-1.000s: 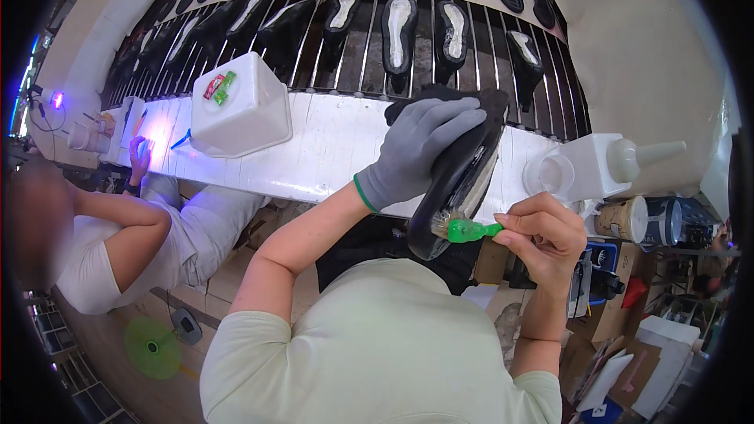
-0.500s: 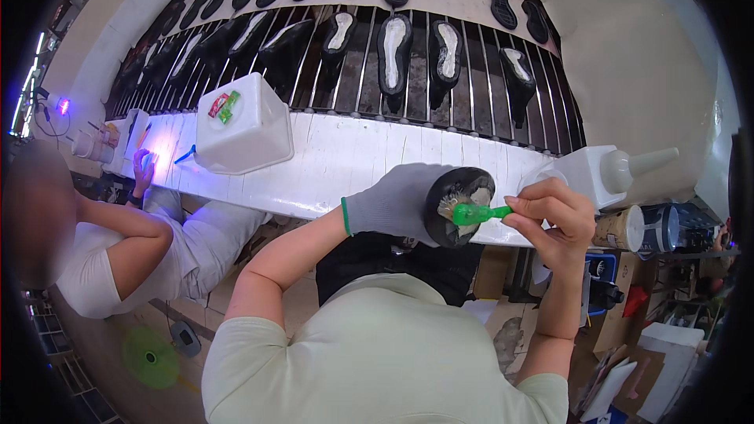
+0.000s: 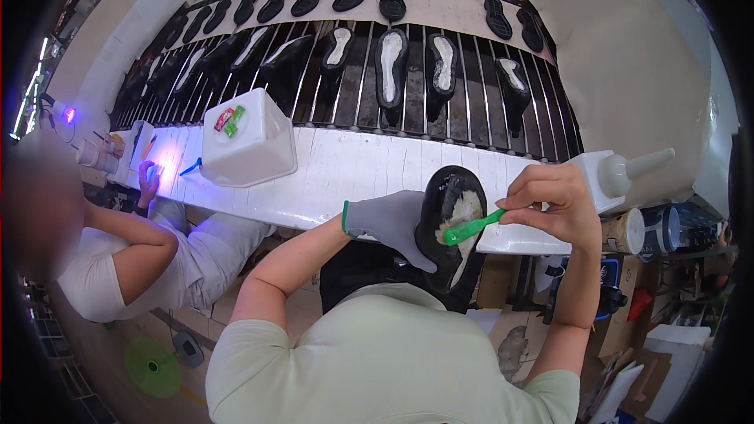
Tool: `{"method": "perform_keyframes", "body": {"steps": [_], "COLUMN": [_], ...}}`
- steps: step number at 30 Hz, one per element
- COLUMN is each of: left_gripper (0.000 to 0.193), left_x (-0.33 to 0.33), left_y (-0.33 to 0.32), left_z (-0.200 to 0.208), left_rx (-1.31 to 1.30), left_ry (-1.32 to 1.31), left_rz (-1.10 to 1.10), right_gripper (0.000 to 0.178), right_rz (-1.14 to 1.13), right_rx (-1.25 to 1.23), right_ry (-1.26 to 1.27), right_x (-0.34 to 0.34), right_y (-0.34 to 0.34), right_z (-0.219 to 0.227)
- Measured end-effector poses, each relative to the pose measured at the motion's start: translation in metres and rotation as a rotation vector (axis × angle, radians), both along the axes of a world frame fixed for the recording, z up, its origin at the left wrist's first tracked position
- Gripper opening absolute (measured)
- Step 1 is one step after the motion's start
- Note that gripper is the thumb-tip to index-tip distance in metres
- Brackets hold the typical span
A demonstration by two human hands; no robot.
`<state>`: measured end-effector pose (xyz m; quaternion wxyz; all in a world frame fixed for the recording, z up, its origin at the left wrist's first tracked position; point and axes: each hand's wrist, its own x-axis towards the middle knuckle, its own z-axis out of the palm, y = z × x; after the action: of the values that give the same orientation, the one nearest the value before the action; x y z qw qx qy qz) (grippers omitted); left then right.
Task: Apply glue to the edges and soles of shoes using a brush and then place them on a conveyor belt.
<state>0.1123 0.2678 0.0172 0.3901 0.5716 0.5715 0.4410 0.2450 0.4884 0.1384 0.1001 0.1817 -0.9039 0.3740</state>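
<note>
My left hand [image 3: 386, 224], in a grey knitted glove with a green cuff, is closed around a black shoe [image 3: 440, 202] with its underside turned up. A pale, whitish patch shows along the middle of that underside. My bare right hand [image 3: 556, 202] pinches the handle of a small green brush [image 3: 469, 229]. The brush head lies against the underside of the shoe; its bristles are hard to make out. Both hands are over the near edge of the white bench [image 3: 338, 161].
Behind the bench, a roller rack carries several upturned black shoes [image 3: 390, 71] and, on a beige strip, several black soles [image 3: 393, 1]. A white plastic box [image 3: 250, 141] and a white spouted bottle [image 3: 616, 177] stand on the bench. At left sits a co-worker [image 3: 129, 255].
The shoe has tilted more upright, so more of its underside shows. The brush has shifted slightly down along it, and my right hand has changed its angle.
</note>
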Motion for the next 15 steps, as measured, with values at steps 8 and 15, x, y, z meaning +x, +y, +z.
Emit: {"method": "perform_keyframes", "body": {"steps": [8, 15], "left_gripper": [0.063, 0.062], "left_x": [-0.008, -0.011], "left_y": [0.004, 0.015], "left_z": [0.018, 0.016], "left_rx": [-0.076, -0.078], "left_ry": [0.190, 0.229], "left_rz": [0.079, 0.000], "right_gripper": [0.013, 0.013], "right_rz": [-0.466, -0.389], "right_rx": [-0.245, -0.143], "right_ry": [0.120, 0.040], "right_x": [0.024, 0.025], "right_y": [-0.015, -0.011], "right_z": [-0.015, -0.005]}}
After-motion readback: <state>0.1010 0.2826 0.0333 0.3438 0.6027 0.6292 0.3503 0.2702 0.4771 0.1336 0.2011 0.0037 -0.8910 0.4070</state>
